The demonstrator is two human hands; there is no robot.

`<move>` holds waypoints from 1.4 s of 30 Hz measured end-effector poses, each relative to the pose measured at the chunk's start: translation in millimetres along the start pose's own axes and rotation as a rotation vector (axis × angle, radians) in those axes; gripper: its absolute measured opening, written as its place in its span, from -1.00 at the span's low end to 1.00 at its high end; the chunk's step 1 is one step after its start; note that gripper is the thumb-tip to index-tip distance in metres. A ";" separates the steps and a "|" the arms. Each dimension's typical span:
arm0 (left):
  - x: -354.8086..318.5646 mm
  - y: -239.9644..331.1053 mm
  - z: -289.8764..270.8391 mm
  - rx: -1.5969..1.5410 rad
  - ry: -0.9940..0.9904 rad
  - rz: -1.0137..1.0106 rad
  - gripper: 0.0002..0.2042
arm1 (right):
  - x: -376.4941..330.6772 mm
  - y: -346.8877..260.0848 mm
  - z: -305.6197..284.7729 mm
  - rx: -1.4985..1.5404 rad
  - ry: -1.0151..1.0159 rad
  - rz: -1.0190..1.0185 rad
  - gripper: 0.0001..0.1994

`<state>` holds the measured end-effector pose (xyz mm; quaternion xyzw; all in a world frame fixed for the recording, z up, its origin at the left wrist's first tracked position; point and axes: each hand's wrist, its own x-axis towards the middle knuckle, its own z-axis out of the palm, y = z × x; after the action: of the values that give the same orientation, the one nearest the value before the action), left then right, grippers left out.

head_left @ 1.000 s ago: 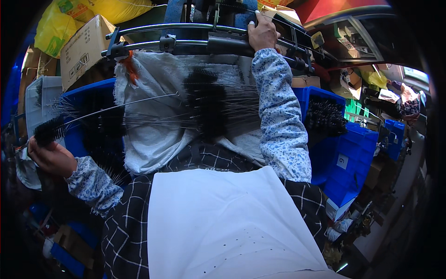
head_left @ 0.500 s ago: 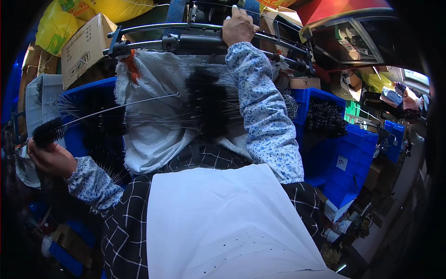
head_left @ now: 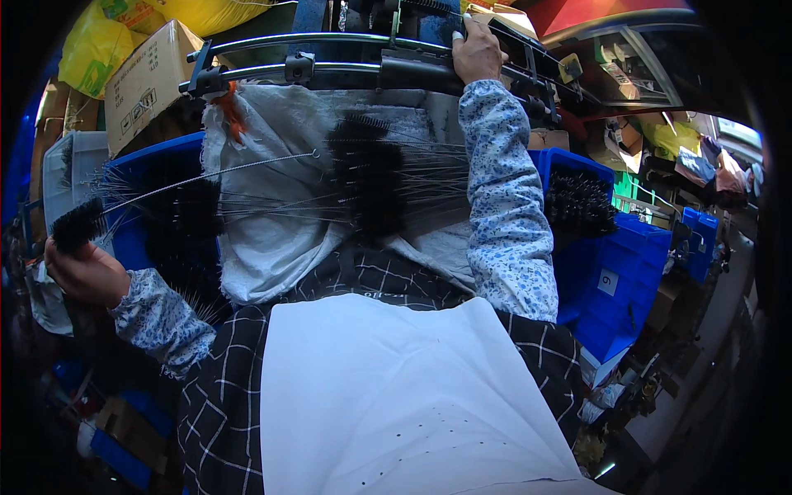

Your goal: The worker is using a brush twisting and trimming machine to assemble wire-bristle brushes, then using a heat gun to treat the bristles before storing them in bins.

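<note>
Out at the far left, my left hand (head_left: 89,276) is closed on a wire brush (head_left: 78,225), pinching its black bristle head. The brush's twisted wire stem points right and ends in a small loop above the white cloth. My right hand (head_left: 478,54) grips the black sliding carriage (head_left: 421,71) of a machine with two shiny rails (head_left: 342,69). Its fingers wrap over the top, so their undersides are hidden. A thick bundle of black brushes (head_left: 367,181) lies across the white cloth (head_left: 272,256) on my lap, wire stems sticking out both ways.
A blue crate (head_left: 157,153) with more brushes stands at left, beside a cardboard box (head_left: 153,87). At right, dark brushes (head_left: 580,202) sit in another blue crate, with a blue bin (head_left: 619,280) next to it. Yellow bags (head_left: 99,49) lie at the back left.
My right hand has moved right along the rails, and the black carriage with it. My left hand, still holding the brush, has shifted only slightly.
</note>
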<state>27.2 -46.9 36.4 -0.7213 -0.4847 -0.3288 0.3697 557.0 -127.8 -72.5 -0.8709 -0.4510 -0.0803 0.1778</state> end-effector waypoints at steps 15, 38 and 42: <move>20.3 134.7 26.3 -1.680 -0.206 -1.095 -0.82 | 18.3 61.8 -104.8 0.309 -0.553 0.094 -0.75; -139.9 42.9 40.9 -0.936 -1.001 -0.854 -0.77 | 2.7 -2.2 -4.0 -0.111 0.075 -0.122 -0.72; -135.3 42.5 43.8 -0.953 -0.991 -0.884 -0.78 | 7.3 -4.0 -2.8 -0.077 0.052 -0.166 -0.72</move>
<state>29.8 -82.2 -107.8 -0.6050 -0.6398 -0.2580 -0.3977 558.0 -121.3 -66.7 -0.8344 -0.5133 -0.1348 0.1484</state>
